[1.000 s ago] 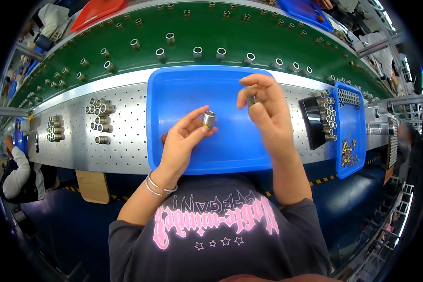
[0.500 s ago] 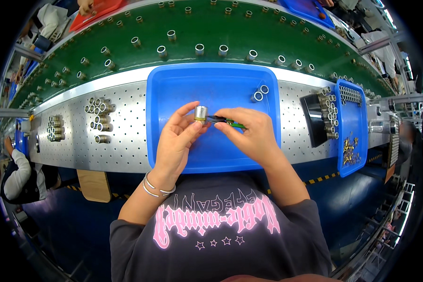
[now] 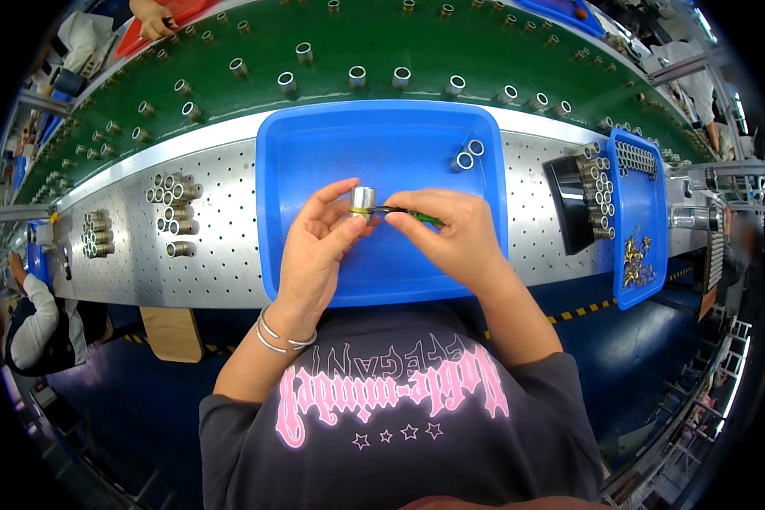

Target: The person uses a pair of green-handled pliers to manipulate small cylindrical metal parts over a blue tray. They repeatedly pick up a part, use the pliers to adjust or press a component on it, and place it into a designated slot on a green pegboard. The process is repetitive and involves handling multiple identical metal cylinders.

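My left hand (image 3: 319,242) holds a short silver metal cylinder (image 3: 363,198) upright between thumb and fingers, with a yellowish band at its lower end. Pinched in my right hand (image 3: 446,229) is a pair of small pliers (image 3: 408,212) with green-and-black handles. Their dark tip meets the lower part of the cylinder from the right; whether the jaws are closed on it is too small to tell. Both hands are above a blue tray (image 3: 382,295). Two metal rings or cylinders (image 3: 464,161) stand near the tray's far right corner.
Several cylinders stand on the green belt (image 3: 340,51) beyond the tray. More are grouped on the perforated metal table (image 3: 229,187) at left. At right are a black stand (image 3: 567,204) and a second blue tray (image 3: 625,293) with small brass-coloured parts. Another person's hand (image 3: 153,19) is at the far left.
The pliers' tip has shifted slightly against the cylinder's lower part, and their handles have turned a little. The whole scene sits slightly higher in view. Both hands keep their holds.
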Demonstrator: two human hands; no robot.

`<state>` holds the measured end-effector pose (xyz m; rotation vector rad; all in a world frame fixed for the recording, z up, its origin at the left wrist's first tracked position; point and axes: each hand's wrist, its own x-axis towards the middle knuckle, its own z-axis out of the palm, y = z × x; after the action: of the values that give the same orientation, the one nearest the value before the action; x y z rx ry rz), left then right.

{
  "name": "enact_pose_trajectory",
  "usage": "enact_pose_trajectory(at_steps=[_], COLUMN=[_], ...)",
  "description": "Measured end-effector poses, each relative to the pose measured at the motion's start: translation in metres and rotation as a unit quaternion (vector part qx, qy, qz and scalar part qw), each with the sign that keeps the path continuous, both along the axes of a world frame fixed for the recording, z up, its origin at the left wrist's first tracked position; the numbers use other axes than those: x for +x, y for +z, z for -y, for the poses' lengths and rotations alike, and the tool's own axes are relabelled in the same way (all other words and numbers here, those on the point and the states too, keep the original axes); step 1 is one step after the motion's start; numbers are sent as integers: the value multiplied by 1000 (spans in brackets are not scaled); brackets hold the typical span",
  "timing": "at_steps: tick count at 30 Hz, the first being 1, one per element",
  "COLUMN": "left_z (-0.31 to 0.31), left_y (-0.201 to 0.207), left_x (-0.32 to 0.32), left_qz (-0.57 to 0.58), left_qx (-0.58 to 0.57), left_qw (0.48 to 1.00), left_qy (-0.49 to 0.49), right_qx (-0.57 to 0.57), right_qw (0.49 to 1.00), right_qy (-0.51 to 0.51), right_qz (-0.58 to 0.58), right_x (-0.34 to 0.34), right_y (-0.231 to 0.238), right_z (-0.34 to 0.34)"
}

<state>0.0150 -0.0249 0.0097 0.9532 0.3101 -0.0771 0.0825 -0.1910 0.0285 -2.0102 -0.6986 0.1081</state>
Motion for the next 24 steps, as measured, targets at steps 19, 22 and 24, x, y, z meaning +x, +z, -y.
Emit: enact_pose_trajectory(at_steps=[19, 22, 24], left_z=[0, -3, -4], left_y=[-5, -7, -7], left_x=[4, 4, 5], left_qz=[6, -4, -11], left_qx=[0, 2, -14], left_qw=[1000, 1000, 1000], left_qy=[-5, -18, -21], right_qx=[10, 47, 77], right_qw=[999, 998, 997], right_qy=[42, 30, 19], right_qz=[12, -5, -6], right_x=[4, 5, 5], right_y=[-9, -8, -9], right_z=[-12, -13, -13])
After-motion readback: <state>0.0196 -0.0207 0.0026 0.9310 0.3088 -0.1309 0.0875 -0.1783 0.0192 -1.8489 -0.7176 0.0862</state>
